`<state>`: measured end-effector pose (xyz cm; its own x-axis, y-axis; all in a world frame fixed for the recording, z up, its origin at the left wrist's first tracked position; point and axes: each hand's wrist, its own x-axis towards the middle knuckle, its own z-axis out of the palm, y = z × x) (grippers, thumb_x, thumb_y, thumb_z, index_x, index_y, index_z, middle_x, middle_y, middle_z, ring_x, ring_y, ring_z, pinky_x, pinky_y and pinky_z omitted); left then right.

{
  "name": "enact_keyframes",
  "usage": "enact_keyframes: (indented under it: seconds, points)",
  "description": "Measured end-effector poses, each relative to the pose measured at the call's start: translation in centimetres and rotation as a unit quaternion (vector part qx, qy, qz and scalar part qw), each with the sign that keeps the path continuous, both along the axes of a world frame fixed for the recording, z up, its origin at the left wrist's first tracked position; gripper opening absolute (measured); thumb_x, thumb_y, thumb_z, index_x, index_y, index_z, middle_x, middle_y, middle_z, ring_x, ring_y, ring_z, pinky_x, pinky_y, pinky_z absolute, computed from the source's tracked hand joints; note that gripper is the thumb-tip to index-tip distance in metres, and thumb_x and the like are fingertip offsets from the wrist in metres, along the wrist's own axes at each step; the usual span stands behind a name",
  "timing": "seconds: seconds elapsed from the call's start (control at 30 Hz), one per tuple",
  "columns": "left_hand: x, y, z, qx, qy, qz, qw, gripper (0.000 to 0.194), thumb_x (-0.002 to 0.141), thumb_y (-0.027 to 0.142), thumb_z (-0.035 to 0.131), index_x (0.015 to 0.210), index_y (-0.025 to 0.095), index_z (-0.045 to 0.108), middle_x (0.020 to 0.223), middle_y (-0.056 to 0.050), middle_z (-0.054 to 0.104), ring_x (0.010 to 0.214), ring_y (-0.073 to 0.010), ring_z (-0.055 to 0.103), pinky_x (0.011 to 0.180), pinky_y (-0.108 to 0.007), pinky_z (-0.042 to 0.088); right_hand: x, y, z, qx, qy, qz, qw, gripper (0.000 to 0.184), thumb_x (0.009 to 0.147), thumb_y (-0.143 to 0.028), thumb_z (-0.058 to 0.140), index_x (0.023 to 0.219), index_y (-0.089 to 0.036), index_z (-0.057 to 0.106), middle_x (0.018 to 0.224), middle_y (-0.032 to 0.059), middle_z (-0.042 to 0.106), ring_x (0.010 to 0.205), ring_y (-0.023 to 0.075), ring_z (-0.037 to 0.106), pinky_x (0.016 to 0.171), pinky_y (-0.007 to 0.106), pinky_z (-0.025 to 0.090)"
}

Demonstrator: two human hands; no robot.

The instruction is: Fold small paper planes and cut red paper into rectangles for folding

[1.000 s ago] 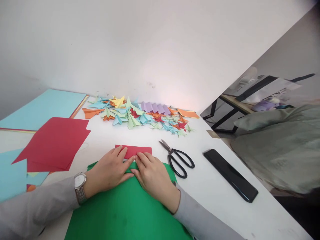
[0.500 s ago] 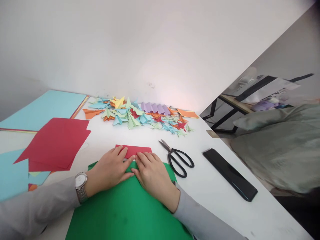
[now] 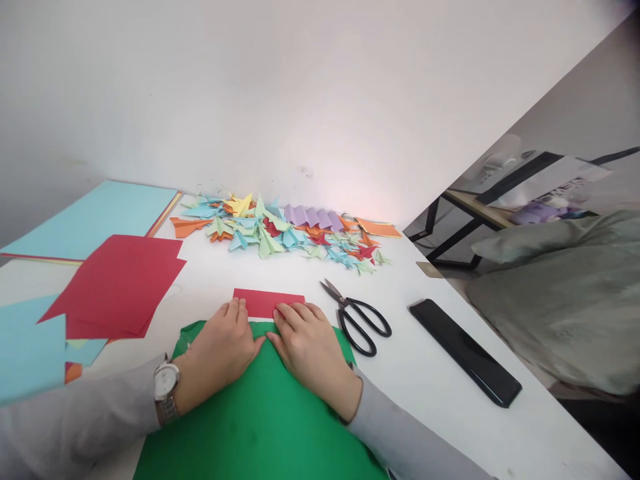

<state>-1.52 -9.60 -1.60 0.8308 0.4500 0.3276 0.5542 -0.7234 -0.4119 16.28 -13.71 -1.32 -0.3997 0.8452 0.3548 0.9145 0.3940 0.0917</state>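
A narrow strip of folded red paper [image 3: 265,303] lies on the white table, just beyond the edge of a green sheet [image 3: 280,407]. My left hand [image 3: 225,343] has its fingers bent together over the strip's left end, holding it down. My right hand [image 3: 307,337] keeps its fingers closed on the right part of the strip. Both thumbs point toward each other over the green sheet's far edge. My palms hide the strip's near corners. Close by on the right lie black-handled scissors [image 3: 355,317], blades partly apart.
Folded paper planes [image 3: 270,233] in several colours are heaped along the wall. Red sheets [image 3: 120,287] and light blue sheets [image 3: 30,347] lie at left, near a large blue stack [image 3: 100,220]. A long black case [image 3: 465,350] rests near the table's right edge.
My left hand has drawn back a little to the left along the red strip, baring more of its middle. My right hand stays on the strip. The view has shifted slightly.
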Motion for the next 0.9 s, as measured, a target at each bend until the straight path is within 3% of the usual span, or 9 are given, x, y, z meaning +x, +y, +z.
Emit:
enact_keyframes:
  seconds: [0.23, 0.37, 0.53, 0.67, 0.9]
  points:
    - [0.1, -1.0, 0.3, 0.025, -0.006, 0.078, 0.997, 0.056, 0.087, 0.042, 0.051, 0.082, -0.009, 0.072, 0.084, -0.034, 0.068, 0.076, -0.0371, 0.068, 0.066, -0.044, 0.053, 0.0, 0.1, 0.0, 0.001, -0.003, -0.001, 1.0, 0.03, 0.091, -0.033, 0.055, 0.107, -0.011, 0.069, 0.109, 0.0128, 0.068, 0.093, 0.026, 0.058, 0.082, 0.041, 0.046]
    - [-0.1, -0.6, 1.1, 0.024, -0.028, 0.108, 0.993, 0.052, 0.088, 0.04, 0.049, 0.075, -0.004, 0.072, 0.078, -0.031, 0.068, 0.072, -0.0352, 0.067, 0.062, -0.044, 0.053, 0.1, 0.1, -0.2, -0.013, 0.004, 0.004, 1.0, 0.034, 0.092, -0.034, 0.054, 0.111, -0.009, 0.067, 0.112, 0.0142, 0.068, 0.097, 0.027, 0.058, 0.077, 0.04, 0.048]
    - [-0.1, 0.8, 1.4, 0.035, -0.093, 0.016, 0.995, 0.037, 0.088, 0.029, 0.049, 0.09, -0.001, 0.072, 0.117, -0.031, 0.063, 0.114, -0.0409, 0.058, 0.094, -0.049, 0.047, 0.4, 0.5, -0.5, -0.038, 0.029, 0.008, 0.999, 0.042, 0.095, -0.036, 0.047, 0.122, -0.008, 0.061, 0.124, 0.0147, 0.064, 0.11, 0.0303, 0.054, 0.086, 0.043, 0.048]
    - [0.0, 1.4, 0.2, -0.035, -0.083, -0.064, 0.994, 0.043, 0.093, 0.029, 0.044, 0.116, -0.001, 0.064, 0.121, -0.023, 0.065, 0.115, -0.0349, 0.059, 0.095, -0.044, 0.049, 0.6, 1.0, -0.3, -0.064, 0.054, 0.021, 0.996, 0.046, 0.095, -0.037, 0.046, 0.13, -0.008, 0.055, 0.133, 0.0134, 0.059, 0.12, 0.0303, 0.049, 0.098, 0.045, 0.043]
    - [-0.1, 1.2, -0.8, -0.094, -0.063, -0.06, 0.992, 0.048, 0.094, 0.032, 0.04, 0.117, -0.004, 0.063, 0.121, -0.025, 0.064, 0.115, -0.0354, 0.06, 0.095, -0.044, 0.049, 0.4, 1.1, -0.4, -0.032, 0.033, -0.026, 0.999, 0.038, 0.096, -0.032, 0.045, 0.121, -0.01, 0.063, 0.127, 0.0145, 0.063, 0.118, 0.031, 0.053, 0.099, 0.049, 0.04]
